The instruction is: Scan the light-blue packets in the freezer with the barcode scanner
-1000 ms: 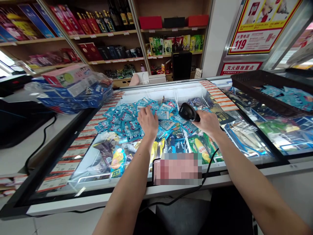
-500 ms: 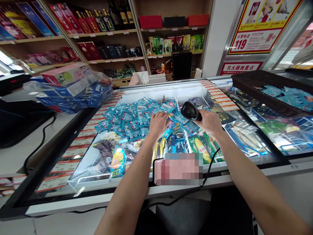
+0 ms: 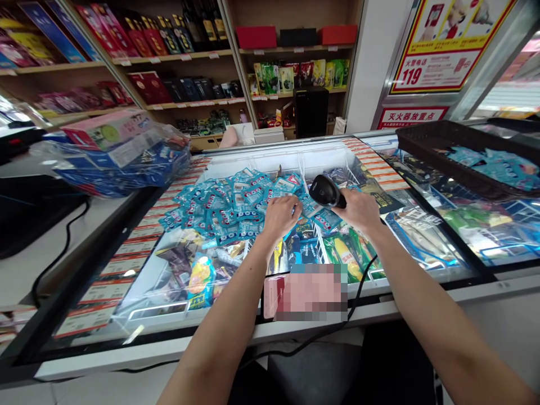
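In the head view, the right hand (image 3: 360,211) is wrapped around the grip of a black scanner (image 3: 327,192), so it is grasping; the scanner's long axis runs from that hand leftward and slightly away from the person, its broad head leading and facing the pile of blue packets (image 3: 232,205); the left hand (image 3: 282,216) is at the pile's near right part, back of the hand up, fingers bent; whether it pinches a packet or only rests on one I cannot tell, since the hand hides what lies under it.

The packets lie in a loose, overlapping heap on the glass top of a chest freezer (image 3: 109,358), mostly to the left of the left hand and beyond it, a few to its right, below the scanner; the left hand is thus nearer the main heap, touching or just above it, while the scanner head stands just to the right of that hand, apart from it; a black cable (image 3: 359,289) curves down from the right hand past a phone (image 3: 274,297), partly pixelated, at the freezer's front edge; a brown tray (image 3: 415,139) with similar packets sits at the far right.
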Tool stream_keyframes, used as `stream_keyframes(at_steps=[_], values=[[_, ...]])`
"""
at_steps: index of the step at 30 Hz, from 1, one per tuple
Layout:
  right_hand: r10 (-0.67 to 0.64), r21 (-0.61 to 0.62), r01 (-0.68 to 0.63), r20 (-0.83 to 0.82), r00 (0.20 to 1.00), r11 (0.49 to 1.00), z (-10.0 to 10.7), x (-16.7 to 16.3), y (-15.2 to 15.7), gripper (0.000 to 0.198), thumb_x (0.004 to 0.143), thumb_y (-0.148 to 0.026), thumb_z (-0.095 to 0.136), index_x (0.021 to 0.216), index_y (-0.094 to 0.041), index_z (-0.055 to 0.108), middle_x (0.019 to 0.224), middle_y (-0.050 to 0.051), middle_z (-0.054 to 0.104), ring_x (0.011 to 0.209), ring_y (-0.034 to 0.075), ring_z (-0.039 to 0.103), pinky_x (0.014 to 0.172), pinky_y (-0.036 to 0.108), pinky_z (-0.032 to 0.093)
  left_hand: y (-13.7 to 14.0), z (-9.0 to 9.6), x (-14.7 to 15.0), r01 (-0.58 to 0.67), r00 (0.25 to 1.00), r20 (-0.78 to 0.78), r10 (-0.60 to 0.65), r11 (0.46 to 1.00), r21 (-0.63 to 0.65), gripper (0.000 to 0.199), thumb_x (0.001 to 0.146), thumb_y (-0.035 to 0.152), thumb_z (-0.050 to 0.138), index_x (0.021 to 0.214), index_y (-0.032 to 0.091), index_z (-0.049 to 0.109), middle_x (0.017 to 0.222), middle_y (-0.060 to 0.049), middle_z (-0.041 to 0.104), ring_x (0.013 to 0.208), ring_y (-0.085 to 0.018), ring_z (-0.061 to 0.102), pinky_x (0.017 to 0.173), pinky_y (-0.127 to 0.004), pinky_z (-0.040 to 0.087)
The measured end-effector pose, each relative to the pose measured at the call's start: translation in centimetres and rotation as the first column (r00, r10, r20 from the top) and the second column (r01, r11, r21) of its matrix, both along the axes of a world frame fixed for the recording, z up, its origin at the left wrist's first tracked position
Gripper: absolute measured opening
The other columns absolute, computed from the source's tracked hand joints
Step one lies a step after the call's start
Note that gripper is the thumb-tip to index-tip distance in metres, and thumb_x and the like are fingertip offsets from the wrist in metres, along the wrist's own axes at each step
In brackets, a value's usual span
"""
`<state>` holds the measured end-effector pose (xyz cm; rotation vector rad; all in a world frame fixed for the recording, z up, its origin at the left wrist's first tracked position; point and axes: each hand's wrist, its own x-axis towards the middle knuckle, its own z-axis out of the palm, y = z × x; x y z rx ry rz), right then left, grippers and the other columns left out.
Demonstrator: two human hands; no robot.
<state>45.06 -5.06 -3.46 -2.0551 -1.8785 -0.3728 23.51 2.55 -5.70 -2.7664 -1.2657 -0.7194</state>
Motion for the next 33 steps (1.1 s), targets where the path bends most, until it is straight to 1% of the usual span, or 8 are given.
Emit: stream_keyframes(at_steps=[2,5,11,14,18,23,29,33], values=[[0.006,-0.009,-0.006,-0.006,1.000,1.000,0.1,-0.1,0.0,0.034,0.082,-0.047,0.055,0.102,-0.020,0.063,0.093,0.009,0.070,0.080,0.025,0.063,0.066,0.031,0.038,0.1,-0.1,0.0,-0.042,0.999,0.022,0.042,0.999,0.003,0.034,0.093,0.046,0.038,0.097,0.021,0.062,0.103,-0.006,0.069,0.103,-0.023,0.060,0.095,-0.040,0.036],[0.010,-0.021,-0.010,-0.006,1.000,1.000,0.1,-0.2,-0.1,0.034,0.083,-0.046,0.055,0.102,-0.019,0.063,0.094,0.009,0.070,0.080,0.024,0.063,0.067,0.032,0.038,0.5,-0.6,-0.1,-0.063,0.998,0.027,0.063,0.998,-0.014,0.039,0.087,0.055,0.048,0.103,0.021,0.058,0.102,-0.007,0.068,0.106,-0.026,0.058,0.095,-0.042,0.036],[0.010,-0.014,-0.010,0.013,1.000,1.000,0.0,-0.2,-0.1,0.034,0.082,-0.047,0.055,0.100,-0.019,0.063,0.089,0.008,0.070,0.077,0.024,0.063,0.064,0.030,0.036,1.5,-1.5,-0.4,-0.077,0.992,0.098,0.078,0.997,-0.016,0.065,0.082,0.056,0.056,0.133,0.019,0.041,0.121,-0.013,0.059,0.115,-0.029,0.053,0.097,-0.044,0.037],[0.009,-0.004,-0.009,0.017,1.000,1.000,-0.1,-0.2,-0.1,0.034,0.082,-0.047,0.055,0.099,-0.019,0.064,0.087,0.008,0.070,0.075,0.023,0.063,0.064,0.030,0.035,2.0,-1.6,-0.6,-0.113,0.980,0.158,0.118,0.993,-0.042,0.076,0.079,0.052,0.061,0.140,0.015,0.034,0.123,-0.017,0.053,0.115,-0.032,0.051,0.093,-0.045,0.042],[0.018,0.011,-0.018,0.030,0.999,1.000,-0.4,-0.2,0.0,0.035,0.082,-0.049,0.054,0.100,-0.020,0.063,0.086,0.007,0.070,0.073,0.023,0.063,0.062,0.029,0.032,2.4,-1.6,-0.9,-0.092,0.938,0.328,0.113,0.993,-0.080,0.066,0.082,0.043,0.061,0.137,0.015,0.037,0.121,-0.017,0.050,0.114,-0.030,0.052,0.093,-0.043,0.044],[0.048,0.019,-0.049,0.046,0.998,0.999,-0.5,-0.1,0.0,0.034,0.082,-0.048,0.054,0.098,-0.019,0.063,0.087,0.008,0.070,0.072,0.023,0.062,0.060,0.029,0.030,2.6,-1.5,-1.3,-0.011,0.836,0.547,0.046,0.998,-0.067,0.044,0.089,0.046,0.049,0.125,0.019,0.044,0.120,-0.014,0.055,0.114,-0.026,0.053,0.097,-0.042,0.042],[0.083,0.024,-0.085,0.042,0.996,0.996,-0.6,-0.1,0.0,0.032,0.080,-0.045,0.056,0.098,-0.019,0.063,0.088,0.007,0.070,0.074,0.022,0.062,0.059,0.029,0.029,2.6,-1.3,-1.5,-0.060,0.725,0.669,0.163,0.983,-0.174,0.041,0.088,0.045,0.053,0.119,0.021,0.045,0.112,-0.010,0.057,0.095,-0.020,0.058,0.081,-0.034,0.047],[0.131,0.015,-0.132,0.042,0.990,0.991,-0.8,-0.2,0.1,0.033,0.081,-0.046,0.054,0.099,-0.019,0.063,0.088,0.007,0.070,0.075,0.022,0.062,0.060,0.029,0.030,2.6,-1.2,-1.5,-0.071,0.697,0.691,0.191,0.978,-0.198,0.036,0.088,0.039,0.054,0.118,0.021,0.044,0.111,-0.009,0.057,0.098,-0.020,0.057,0.079,-0.032,0.046]])
